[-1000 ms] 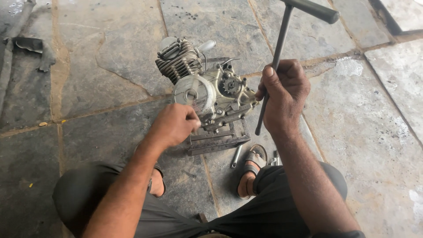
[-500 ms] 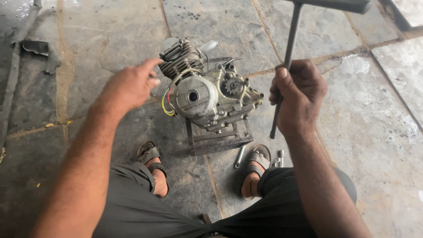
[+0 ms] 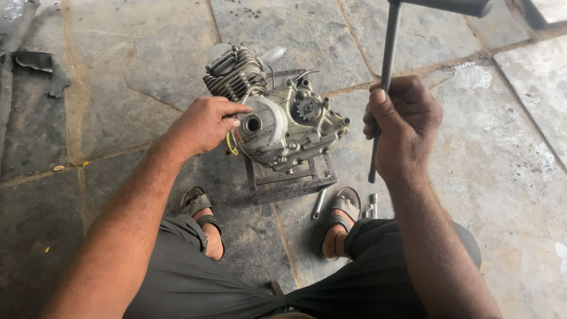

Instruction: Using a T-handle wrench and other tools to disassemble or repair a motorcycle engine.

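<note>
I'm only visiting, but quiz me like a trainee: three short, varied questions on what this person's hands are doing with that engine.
1. True or false: the right hand grips a long T-handle wrench.
2. Which does the left hand touch? A) sandal B) small engine C) loose tool on the floor
3. Fill in: the engine sits on a metal ____.

Key: 1 true. 2 B. 3 stand.

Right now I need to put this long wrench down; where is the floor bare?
Bare stone lies right of the right hand, and far left between the left hand and the dark scrap. Crowded: around the grey finned engine, its metal stand and the sandalled feet, where small tools lie.
</note>
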